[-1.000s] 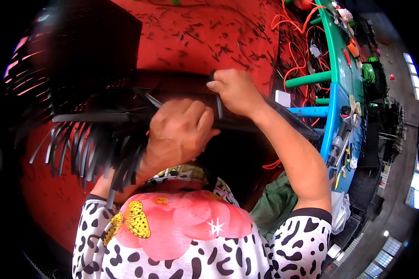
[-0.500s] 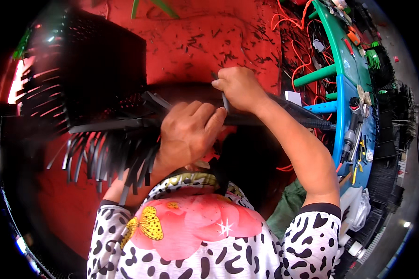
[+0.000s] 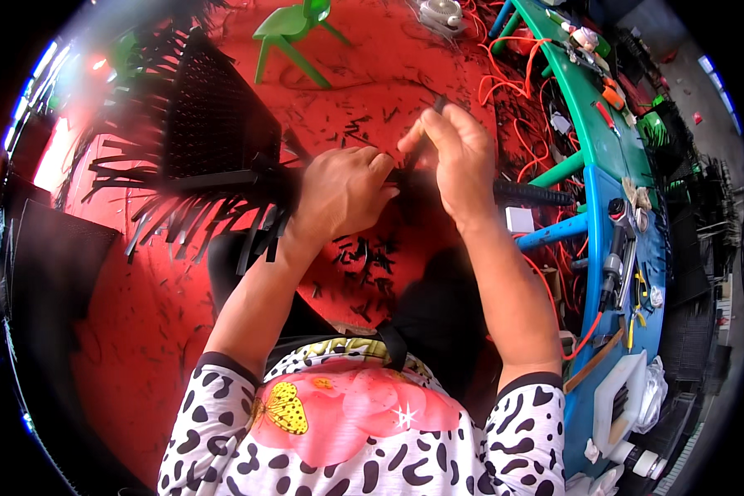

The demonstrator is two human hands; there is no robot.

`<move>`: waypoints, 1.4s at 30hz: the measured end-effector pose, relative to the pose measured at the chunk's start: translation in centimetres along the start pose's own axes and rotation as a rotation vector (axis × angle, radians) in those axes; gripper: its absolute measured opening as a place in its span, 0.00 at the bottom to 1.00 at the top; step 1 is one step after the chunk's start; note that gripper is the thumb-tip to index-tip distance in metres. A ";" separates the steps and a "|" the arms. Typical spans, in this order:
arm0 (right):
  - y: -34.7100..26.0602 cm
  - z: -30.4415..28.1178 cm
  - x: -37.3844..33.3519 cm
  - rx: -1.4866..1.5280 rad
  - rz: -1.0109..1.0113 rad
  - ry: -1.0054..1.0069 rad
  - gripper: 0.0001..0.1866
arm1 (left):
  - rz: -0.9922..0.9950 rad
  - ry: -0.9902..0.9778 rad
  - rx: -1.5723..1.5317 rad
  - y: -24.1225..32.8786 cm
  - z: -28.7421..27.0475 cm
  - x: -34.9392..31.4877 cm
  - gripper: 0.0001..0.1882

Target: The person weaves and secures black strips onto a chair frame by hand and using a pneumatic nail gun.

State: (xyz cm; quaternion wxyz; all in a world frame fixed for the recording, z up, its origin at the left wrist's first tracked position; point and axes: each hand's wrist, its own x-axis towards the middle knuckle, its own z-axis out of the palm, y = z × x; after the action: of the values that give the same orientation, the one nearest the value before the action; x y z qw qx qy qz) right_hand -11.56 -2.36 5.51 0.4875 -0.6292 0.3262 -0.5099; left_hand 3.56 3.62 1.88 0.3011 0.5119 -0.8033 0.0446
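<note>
left hand: fingers curled over woven black piece; right hand: fingers pinching dark strip

Green chair cropped at top, black woven panel partly hidden by left hand

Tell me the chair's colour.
Bright green; the chair shows best in the head view, near the top edge.

Dark scraps littered the red floor; a green chair stood there; a grey tool lay on the blue table.
</note>
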 end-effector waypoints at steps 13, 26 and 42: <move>-1.5 -0.2 -2.1 0.014 -0.082 -0.021 0.15 | -0.004 0.085 0.061 -0.5 1.0 0.7 0.16; 0.3 0.3 3.0 -0.345 -0.189 -0.107 0.17 | -0.003 0.171 0.077 0.6 2.1 -0.1 0.16; 5.4 0.7 6.1 -1.071 -0.059 -0.424 0.15 | -0.002 0.130 0.076 1.6 0.3 0.8 0.13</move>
State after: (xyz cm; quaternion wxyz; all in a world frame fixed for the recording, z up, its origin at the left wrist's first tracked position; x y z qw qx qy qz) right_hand -8.84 -9.37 2.33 0.1413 -0.8857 0.4163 -0.1496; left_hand 1.85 3.64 2.45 0.3330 0.5199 -0.7792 0.1079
